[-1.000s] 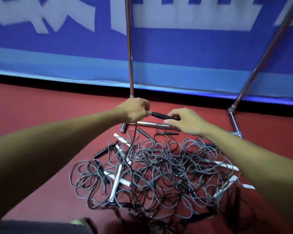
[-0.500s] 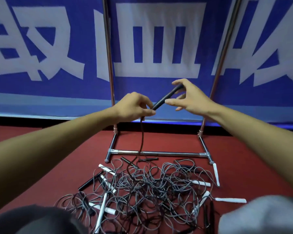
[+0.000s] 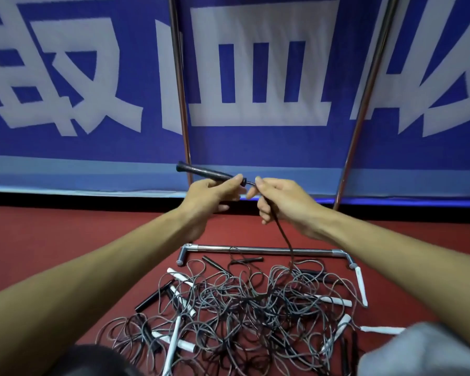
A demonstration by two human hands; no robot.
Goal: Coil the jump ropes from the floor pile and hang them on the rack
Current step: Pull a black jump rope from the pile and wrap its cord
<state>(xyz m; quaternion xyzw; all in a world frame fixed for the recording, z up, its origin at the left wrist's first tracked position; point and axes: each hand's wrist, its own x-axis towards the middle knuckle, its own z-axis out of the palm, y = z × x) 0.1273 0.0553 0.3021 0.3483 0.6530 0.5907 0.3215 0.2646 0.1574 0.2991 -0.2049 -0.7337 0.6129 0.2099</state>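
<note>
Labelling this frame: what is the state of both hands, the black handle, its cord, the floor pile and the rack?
left hand: grips the black handle.
right hand: curled round the cord.
black handle: held up, tilted, butt end up-left.
cord: hangs from right hand into the pile.
pile: tangled, uncoiled.
rack: standing, nothing hung on visible parts.

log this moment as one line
left hand grips black handle | right hand pinches cord | cord trails into floor pile | no coil yet
</note>
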